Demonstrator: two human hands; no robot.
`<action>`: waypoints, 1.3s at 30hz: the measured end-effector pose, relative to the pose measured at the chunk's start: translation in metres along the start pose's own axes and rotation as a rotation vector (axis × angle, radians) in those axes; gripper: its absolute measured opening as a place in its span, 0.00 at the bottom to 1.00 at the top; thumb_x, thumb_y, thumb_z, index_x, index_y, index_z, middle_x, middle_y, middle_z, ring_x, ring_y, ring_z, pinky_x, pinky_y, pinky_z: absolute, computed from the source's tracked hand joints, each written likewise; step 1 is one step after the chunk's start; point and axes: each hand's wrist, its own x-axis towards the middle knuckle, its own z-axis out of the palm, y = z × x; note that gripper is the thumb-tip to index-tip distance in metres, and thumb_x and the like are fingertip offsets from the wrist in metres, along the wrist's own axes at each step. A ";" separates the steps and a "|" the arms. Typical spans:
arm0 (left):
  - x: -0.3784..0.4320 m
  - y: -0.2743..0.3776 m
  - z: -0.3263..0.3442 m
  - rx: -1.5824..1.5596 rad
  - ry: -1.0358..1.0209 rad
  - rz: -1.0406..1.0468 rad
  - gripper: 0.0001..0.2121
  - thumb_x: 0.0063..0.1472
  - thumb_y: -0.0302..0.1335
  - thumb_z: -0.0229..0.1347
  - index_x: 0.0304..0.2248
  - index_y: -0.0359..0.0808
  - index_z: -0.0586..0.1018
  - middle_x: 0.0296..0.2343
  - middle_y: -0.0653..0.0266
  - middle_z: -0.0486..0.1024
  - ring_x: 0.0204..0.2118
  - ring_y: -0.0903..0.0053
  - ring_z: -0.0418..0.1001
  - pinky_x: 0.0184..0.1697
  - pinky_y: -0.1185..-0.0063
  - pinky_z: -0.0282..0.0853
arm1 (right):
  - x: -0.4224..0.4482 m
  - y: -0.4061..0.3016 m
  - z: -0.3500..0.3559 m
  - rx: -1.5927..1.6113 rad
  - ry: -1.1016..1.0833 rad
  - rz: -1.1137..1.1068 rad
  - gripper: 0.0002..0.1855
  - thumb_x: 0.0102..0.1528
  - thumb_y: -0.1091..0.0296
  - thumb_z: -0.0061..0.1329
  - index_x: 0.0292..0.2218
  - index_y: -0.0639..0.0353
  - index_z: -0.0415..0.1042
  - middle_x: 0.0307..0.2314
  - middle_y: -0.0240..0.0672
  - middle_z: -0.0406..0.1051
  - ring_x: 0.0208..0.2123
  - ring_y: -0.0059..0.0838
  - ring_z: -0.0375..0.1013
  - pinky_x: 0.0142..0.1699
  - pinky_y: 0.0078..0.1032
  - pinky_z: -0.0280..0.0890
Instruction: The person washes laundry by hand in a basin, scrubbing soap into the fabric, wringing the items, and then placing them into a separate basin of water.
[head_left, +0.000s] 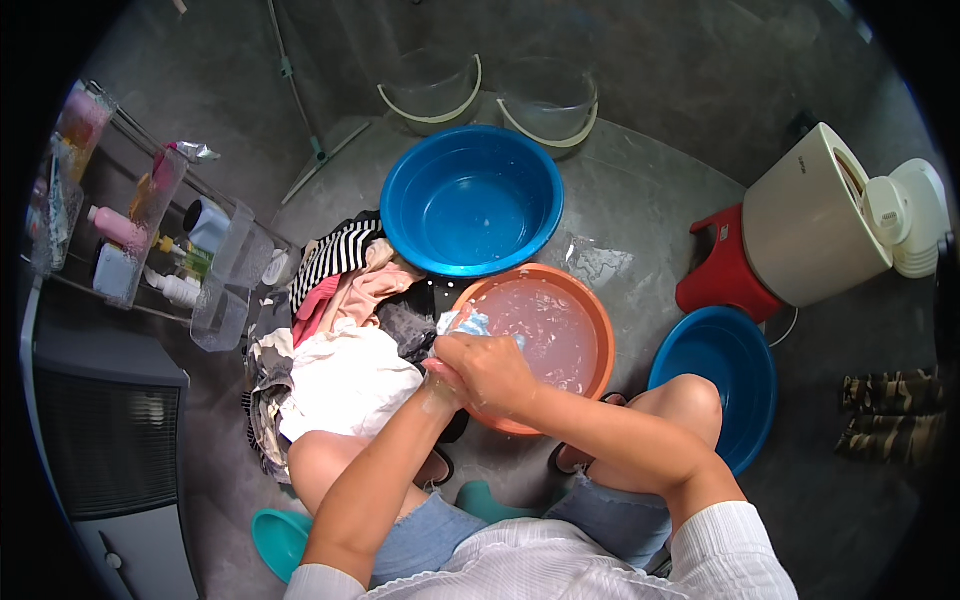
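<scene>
Both my hands meet over the left edge of an orange plastic basin (604, 337) of cloudy, foamy water. My left hand (446, 379) is mostly covered by my right hand (487, 367), with soapy wet skin at the wrist. A light blue and white wet cloth (469, 322) pokes out beyond the fingers and is gripped between the hands. Left of the basin lies a heap of clothes: a white garment (349, 379), a pink one (371, 289), a black-and-white striped one (337, 255) and a dark one (409, 322).
A large blue basin (472, 202) with a wet bottom stands beyond the orange one. Another blue basin (739, 375) is by my right knee, near a beige drum-shaped appliance (810, 217) on a red stand. Two clear buckets (431, 94) stand at the wall; a bottle rack (165, 225) is left.
</scene>
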 end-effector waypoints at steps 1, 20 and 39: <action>-0.005 0.001 0.008 0.071 -0.049 0.059 0.32 0.90 0.63 0.49 0.74 0.48 0.77 0.62 0.69 0.84 0.64 0.72 0.85 0.70 0.63 0.84 | -0.006 -0.001 -0.003 0.020 -0.008 -0.034 0.16 0.79 0.49 0.63 0.45 0.52 0.80 0.31 0.50 0.85 0.33 0.63 0.86 0.37 0.56 0.77; -0.004 0.135 0.048 -0.658 -0.103 -0.272 0.34 0.94 0.50 0.47 0.83 0.34 0.68 0.75 0.51 0.80 0.76 0.53 0.80 0.82 0.53 0.73 | -0.041 0.071 -0.041 1.125 -0.077 1.075 0.60 0.79 0.07 0.35 0.78 0.58 0.74 0.79 0.54 0.69 0.85 0.53 0.63 0.87 0.53 0.59; -0.010 0.073 0.072 -0.380 0.272 -0.513 0.32 0.89 0.67 0.48 0.42 0.49 0.89 0.35 0.66 0.90 0.39 0.68 0.92 0.42 0.63 0.87 | -0.026 -0.004 -0.030 0.118 -0.235 0.171 0.19 0.75 0.55 0.68 0.50 0.60 0.76 0.37 0.53 0.87 0.36 0.64 0.88 0.39 0.55 0.81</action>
